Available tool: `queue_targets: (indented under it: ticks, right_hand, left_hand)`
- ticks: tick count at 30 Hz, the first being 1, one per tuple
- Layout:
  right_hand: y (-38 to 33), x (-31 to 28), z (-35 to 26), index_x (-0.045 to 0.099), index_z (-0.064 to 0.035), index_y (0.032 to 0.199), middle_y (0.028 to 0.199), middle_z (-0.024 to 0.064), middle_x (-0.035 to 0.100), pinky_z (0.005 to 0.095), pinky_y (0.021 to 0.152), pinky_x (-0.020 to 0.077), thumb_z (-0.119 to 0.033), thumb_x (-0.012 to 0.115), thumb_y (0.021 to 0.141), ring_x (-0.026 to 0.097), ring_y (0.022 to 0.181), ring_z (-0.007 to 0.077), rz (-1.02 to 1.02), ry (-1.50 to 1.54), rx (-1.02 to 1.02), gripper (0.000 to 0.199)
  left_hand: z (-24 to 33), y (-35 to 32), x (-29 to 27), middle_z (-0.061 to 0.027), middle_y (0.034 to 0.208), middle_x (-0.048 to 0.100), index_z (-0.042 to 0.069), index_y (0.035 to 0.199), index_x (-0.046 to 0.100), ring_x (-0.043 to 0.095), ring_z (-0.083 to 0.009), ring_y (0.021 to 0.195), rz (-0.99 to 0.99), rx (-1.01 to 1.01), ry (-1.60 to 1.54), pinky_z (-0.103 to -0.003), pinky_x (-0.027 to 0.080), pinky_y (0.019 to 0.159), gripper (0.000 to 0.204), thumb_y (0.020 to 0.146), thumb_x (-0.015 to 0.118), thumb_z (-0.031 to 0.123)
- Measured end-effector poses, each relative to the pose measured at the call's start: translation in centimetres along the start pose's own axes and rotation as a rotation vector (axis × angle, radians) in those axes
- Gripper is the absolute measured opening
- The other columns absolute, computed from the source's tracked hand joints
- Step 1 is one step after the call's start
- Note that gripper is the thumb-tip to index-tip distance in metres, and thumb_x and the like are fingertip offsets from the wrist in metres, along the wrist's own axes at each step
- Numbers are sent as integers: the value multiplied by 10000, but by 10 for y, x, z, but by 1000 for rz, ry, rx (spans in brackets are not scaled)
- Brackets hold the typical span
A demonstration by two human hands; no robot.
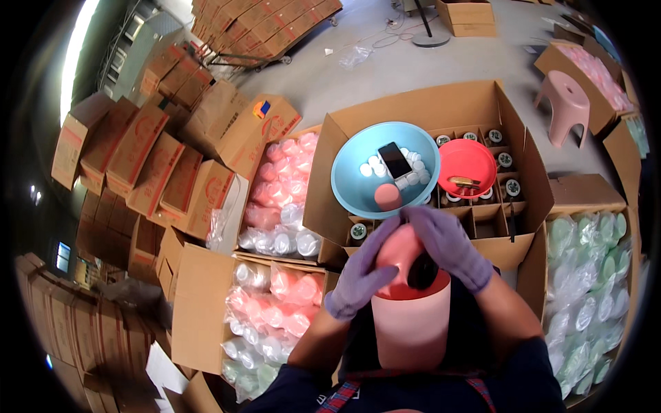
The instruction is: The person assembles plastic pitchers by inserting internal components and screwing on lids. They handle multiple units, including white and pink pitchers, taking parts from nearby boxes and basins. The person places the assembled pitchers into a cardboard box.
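Pale pink and smooth-walled, a tall cylindrical tub (411, 330) stands close against the person's body, at six o'clock from the hands. Just over its mouth is a glossy pink rounded piece (399, 248) with a dark round patch at its five o'clock side; whether that is an opening, I cannot tell. The left hand (363, 277), in a lavender knitted glove, is clamped on the piece from nine o'clock, thumb across its front. The right hand (451, 246), gloved alike, grips it from two o'clock.

At twelve o'clock from the hands, a light blue round basin (350, 155) holds small white round caps (413, 177), a black flat phone (394, 160) and a matte pink round piece (387, 197). Beside it, at one o'clock, sits a red round dish (469, 158) with a gold-coloured object (465, 182) in it. Both rest over a large brown divided carton (447, 107) containing jars with patterned lids (505, 160).

Brown open cartons of bagged pink pieces (292, 299) lie at nine to ten o'clock; bagged pale green pieces (592, 275) fill another at three. Farther off, a pink plastic stool (568, 100) stands at two o'clock, and stacked brown cartons (268, 24) at eleven.
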State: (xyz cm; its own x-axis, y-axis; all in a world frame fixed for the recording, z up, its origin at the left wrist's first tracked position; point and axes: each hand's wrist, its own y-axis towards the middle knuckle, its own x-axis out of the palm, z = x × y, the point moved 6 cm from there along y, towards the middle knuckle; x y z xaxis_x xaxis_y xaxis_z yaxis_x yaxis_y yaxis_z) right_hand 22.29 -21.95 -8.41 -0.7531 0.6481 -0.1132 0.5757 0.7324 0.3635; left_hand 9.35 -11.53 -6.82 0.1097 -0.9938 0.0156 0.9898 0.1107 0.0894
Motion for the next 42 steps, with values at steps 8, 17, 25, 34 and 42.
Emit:
queue_targets:
  ticks: [8,17,25,34,42]
  right_hand:
    - [23,-10,-8,563,-42,1306,1237,234,570,486,899,485,-245,700,856,558,1136,407,170,-538,-414,512]
    - [6,-3,19,473,-105,1407,1403,268,448,462,742,531,-229,743,808,621,1018,445,92,-472,-190,669]
    - [-1,-11,80,462,-65,1417,984,127,677,345,730,545,-425,604,965,690,846,214,154,202,436,595]
    - [-8,-11,90,541,9,1259,904,180,703,384,753,562,-387,685,903,706,837,346,72,254,555,551]
    - [-14,-20,98,445,22,1387,939,138,699,368,723,551,-302,712,892,692,805,302,156,229,508,650]
  left_hand:
    - [-50,50,-29,-147,1363,565,-49,1435,425,568,-229,1239,215,-136,-665,-368,487,1017,490,1027,532,200]
    - [-82,53,-40,-91,1360,567,-21,1456,456,560,-143,1177,485,30,-113,-299,455,987,534,967,600,138]
    - [-67,64,-14,-60,1317,580,31,1498,419,564,-135,1155,373,-82,115,-287,464,981,592,938,610,55]
    - [-56,66,1,-58,1375,550,4,1514,379,535,-134,1199,265,144,166,-282,447,990,659,908,634,32]
    - [-61,65,-3,-74,1359,575,0,1482,431,551,-156,1206,277,72,88,-300,441,1016,604,917,636,70]
